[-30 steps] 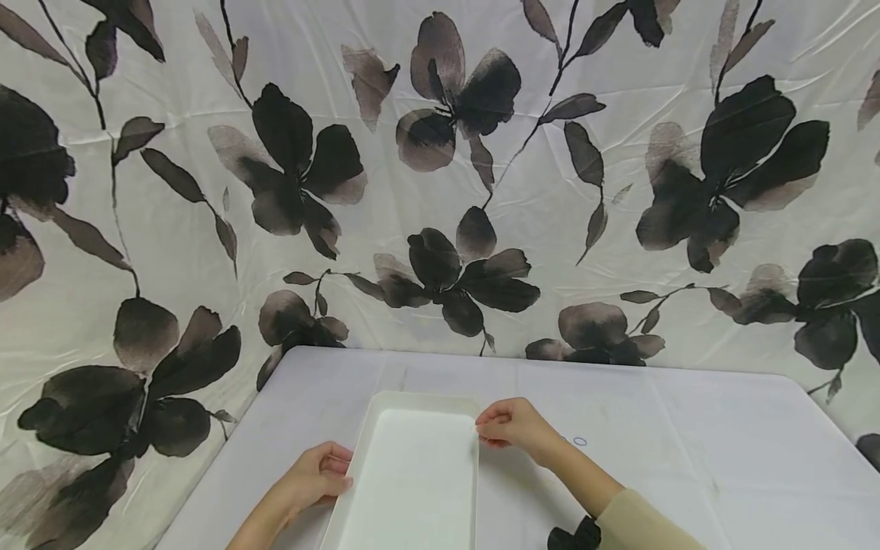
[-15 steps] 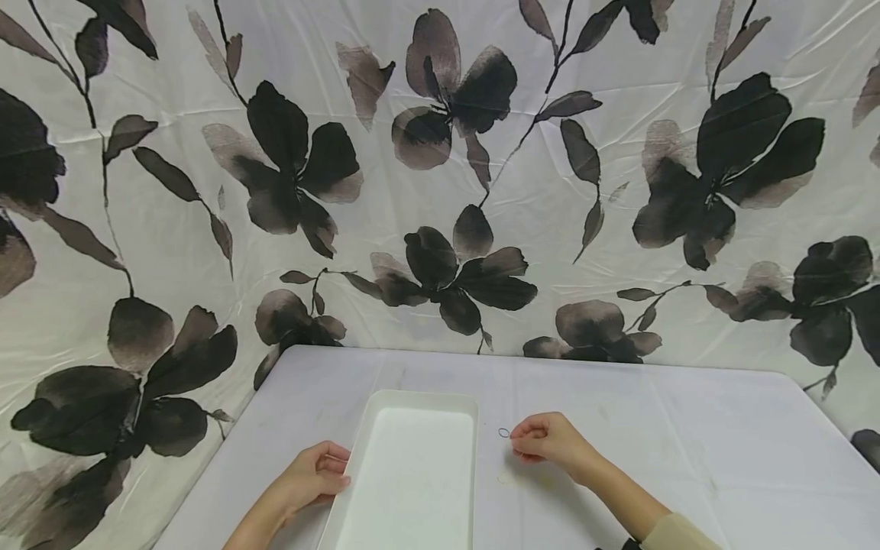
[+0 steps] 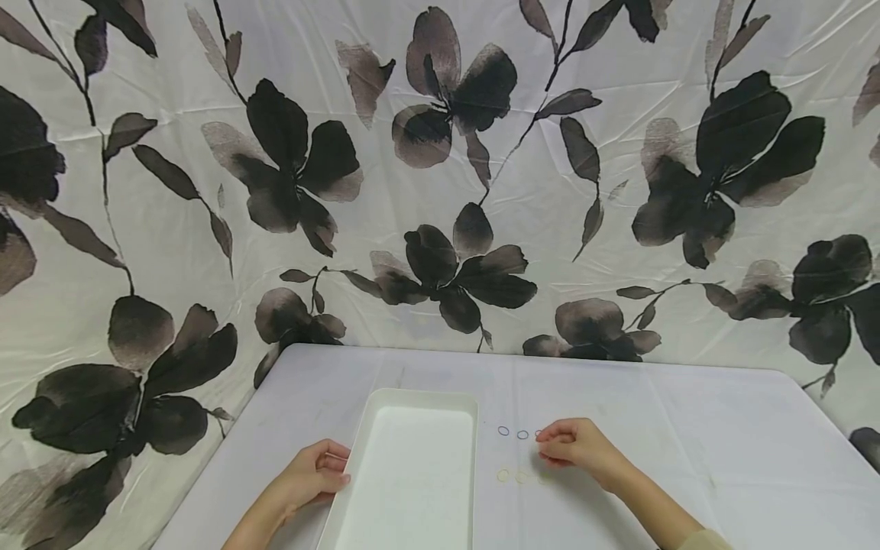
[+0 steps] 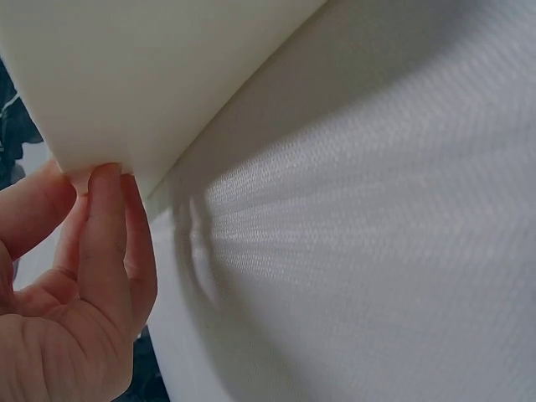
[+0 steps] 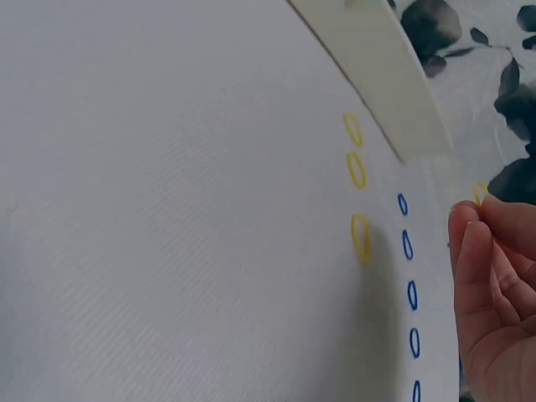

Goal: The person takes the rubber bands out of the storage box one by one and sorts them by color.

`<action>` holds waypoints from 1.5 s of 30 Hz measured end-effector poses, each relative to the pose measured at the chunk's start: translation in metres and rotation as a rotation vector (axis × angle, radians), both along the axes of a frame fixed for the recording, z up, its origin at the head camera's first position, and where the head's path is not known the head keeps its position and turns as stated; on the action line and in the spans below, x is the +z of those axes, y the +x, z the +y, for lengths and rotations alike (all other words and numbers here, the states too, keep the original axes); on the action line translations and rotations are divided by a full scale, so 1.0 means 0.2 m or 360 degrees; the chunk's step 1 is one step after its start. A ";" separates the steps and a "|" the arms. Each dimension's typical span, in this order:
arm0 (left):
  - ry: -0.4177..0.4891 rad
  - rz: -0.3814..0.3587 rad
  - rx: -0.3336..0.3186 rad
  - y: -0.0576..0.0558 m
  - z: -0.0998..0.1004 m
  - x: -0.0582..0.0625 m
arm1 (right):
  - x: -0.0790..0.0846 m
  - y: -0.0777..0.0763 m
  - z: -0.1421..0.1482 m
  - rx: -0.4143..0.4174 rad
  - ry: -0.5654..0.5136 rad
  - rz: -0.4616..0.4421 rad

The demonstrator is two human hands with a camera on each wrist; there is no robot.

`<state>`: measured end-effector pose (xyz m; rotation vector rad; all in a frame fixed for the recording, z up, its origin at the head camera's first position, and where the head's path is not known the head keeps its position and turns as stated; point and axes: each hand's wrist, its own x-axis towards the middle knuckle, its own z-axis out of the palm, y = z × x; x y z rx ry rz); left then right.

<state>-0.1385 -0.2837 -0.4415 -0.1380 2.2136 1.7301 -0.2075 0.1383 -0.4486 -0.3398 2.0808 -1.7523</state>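
Observation:
A white rectangular tray (image 3: pixel 421 473) lies on the table before me. My left hand (image 3: pixel 312 477) pinches its left rim; in the left wrist view the thumb and fingertips (image 4: pixel 105 180) meet at the tray's edge. My right hand (image 3: pixel 580 451) is right of the tray, above the table. Between its thumb and fingertips sits a yellow rubber band (image 5: pixel 480 189), seen in the right wrist view. Blue rubber bands (image 3: pixel 522 435) lie in a row below and left of that hand. Nearer me is a row of yellow rubber bands (image 5: pixel 356 170).
A white cloth covers the table (image 3: pixel 687 451). Behind it hangs a white curtain with dark flowers (image 3: pixel 440 191). In the right wrist view the tray's end (image 5: pixel 394 92) stands close to both rows, with several blue bands (image 5: pixel 412 295) spaced along one line.
My right hand has moved right, away from the tray's right rim, uncovering blue and yellow bands on the cloth. The left hand keeps its place on the tray.

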 end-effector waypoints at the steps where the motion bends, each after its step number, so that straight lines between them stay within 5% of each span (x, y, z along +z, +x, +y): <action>1: 0.0001 0.0001 -0.0003 0.00 0.00 0.00 | 0.00 0.00 0.01 -0.0004 0.0006 -0.0005; 19: -0.0012 -0.0025 0.0007 0.01 0.00 0.01 | -0.08 0.06 0.15 0.0012 0.0059 -0.0093; 45: 0.0015 -0.0015 0.0007 0.00 -0.01 0.00 | -0.06 0.06 0.17 0.0140 0.0284 -0.0108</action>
